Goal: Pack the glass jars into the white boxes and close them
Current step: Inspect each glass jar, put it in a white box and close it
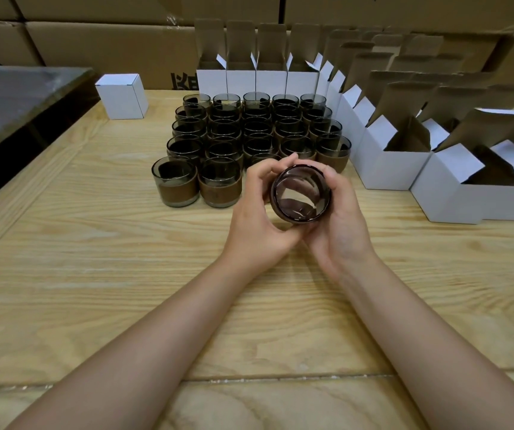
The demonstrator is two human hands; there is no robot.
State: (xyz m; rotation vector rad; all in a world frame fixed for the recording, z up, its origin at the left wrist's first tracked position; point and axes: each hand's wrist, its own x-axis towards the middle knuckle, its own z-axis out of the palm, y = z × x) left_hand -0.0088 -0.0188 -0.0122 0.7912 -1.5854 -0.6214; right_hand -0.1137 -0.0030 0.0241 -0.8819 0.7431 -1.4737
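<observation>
Open white boxes (448, 203) run off the right edge; black print (184, 82) on a carton (144, 48) is half hidden, perhaps letters.

Soft, even overhead light, warm cast; faint shadows on table (100, 274); small glints inside jar (299, 195); wide-angle bowing at edges; far cartons (100, 41) slightly soft

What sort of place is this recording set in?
Most likely a warehouse packing station: stacked brown cartons wall the back, rows of open white boxes line the wooden table, and a block of glass jars stands waiting.
</observation>
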